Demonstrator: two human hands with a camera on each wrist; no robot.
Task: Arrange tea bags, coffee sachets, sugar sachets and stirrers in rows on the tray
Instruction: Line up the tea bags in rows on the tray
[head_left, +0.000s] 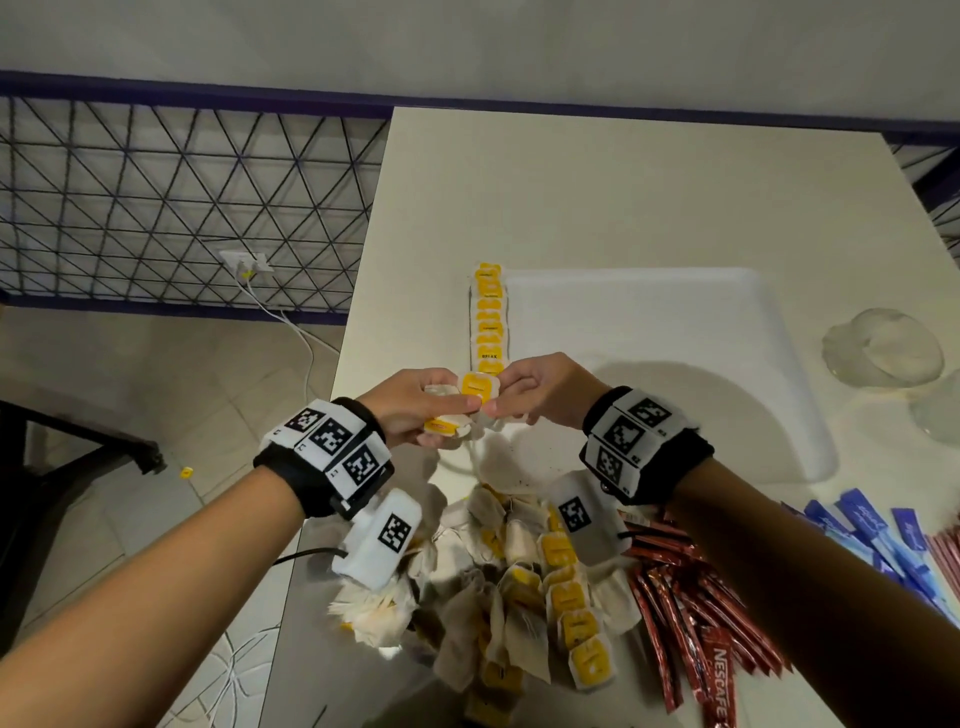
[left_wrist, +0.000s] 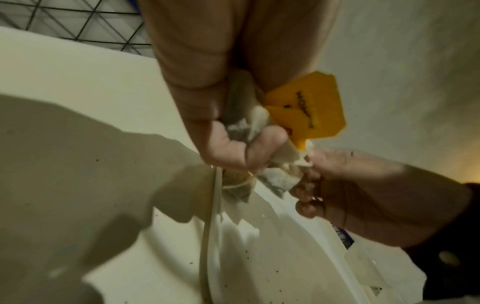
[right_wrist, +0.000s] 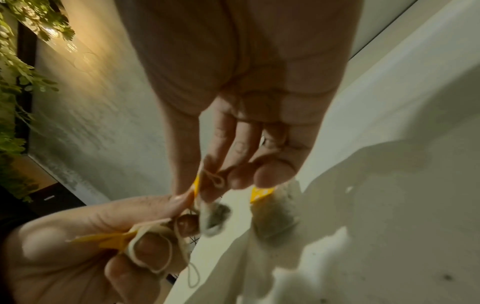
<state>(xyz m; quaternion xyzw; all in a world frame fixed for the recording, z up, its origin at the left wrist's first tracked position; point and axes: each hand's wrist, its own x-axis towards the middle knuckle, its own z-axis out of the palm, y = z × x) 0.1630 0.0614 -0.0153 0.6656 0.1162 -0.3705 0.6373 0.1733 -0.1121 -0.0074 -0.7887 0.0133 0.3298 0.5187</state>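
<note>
White table (head_left: 597, 197) against a pale wall, wire-mesh panel (head_left: 156, 197) to its left. White tray (head_left: 675, 364) flat on the table, mostly bare, with one row of yellow-tagged tea bags (head_left: 489, 317) running front to back along its left edge. Nearer the body, a loose heap of tea bags (head_left: 519, 587) on the table, some lined up tag to tag. Right of that heap, red coffee sachets (head_left: 691, 613), then blue sachets (head_left: 878, 535), and a few thin pinkish sticks at the far right edge, too cut off to identify. Crumpled clear plastic (head_left: 883, 348) on the table right of the tray. Small yellow tag (head_left: 186, 472) down on the floor, left of the table.

Above the near left corner of the tray, left hand (head_left: 415, 405) and right hand (head_left: 535, 389) meeting, marker bands on both wrists. Left fingers (left_wrist: 228, 148) curled tight round a bunch of tea bags (left_wrist: 241, 102), yellow tags sticking out. Right fingers (right_wrist: 223, 144) narrow, thumb and fingertips pinching a single tea bag (head_left: 478, 388) by its tag and string at the edge of the bunch. String looped over the left fingers in the right wrist view. Both hands held above the tray, at the near end of the laid row.
</note>
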